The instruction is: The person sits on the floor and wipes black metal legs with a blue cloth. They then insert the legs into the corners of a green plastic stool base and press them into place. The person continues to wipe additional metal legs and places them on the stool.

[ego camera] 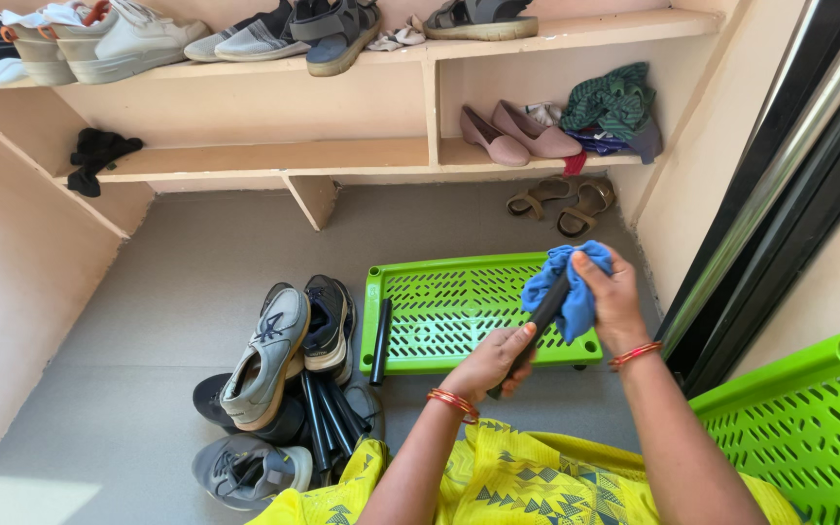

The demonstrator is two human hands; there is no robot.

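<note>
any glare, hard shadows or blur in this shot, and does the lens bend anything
Head view: sharp throughout, no motion blur on the blue cloth or black tube; sunlight blows out the floor at bottom left; bright streak on the metal door frame; shelf edges bow slightly, wide-angle distortion.

Slim black tube, tilted above green tray, upper end wrapped in bunched blue cloth

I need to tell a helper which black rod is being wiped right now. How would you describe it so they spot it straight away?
Start at the green slotted shelf panel lying flat on the grey floor. Above its right end, the left hand grips the lower end of a black rod, while the right hand wraps a blue cloth around its top. The other black rods lie by the shoes.
</note>
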